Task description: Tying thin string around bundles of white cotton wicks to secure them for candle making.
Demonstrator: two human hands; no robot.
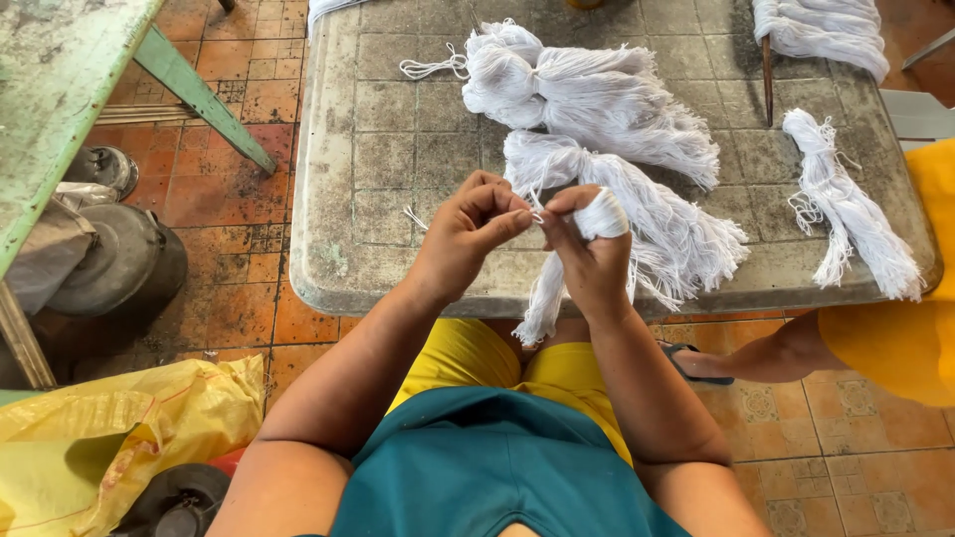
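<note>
My right hand (589, 261) grips a folded bundle of white yarn (605, 213), whose loose tail (542, 303) hangs below the table edge. My left hand (468, 234) pinches a thin white strand right beside the top of that bundle, fingertips almost touching my right thumb. Both hands hover over the near edge of a worn grey table (388, 149). Just behind my hands lies a finished white tassel (667, 224), and a larger pile of tassels (587, 94) sits farther back.
Another tassel (846, 204) lies at the table's right end, with more yarn (821, 30) at the far right corner beside a thin stick (767, 80). A person in yellow (885, 338) sits right. A green bench (60, 89), metal pots (119, 254) and a yellow bag (119, 428) are left.
</note>
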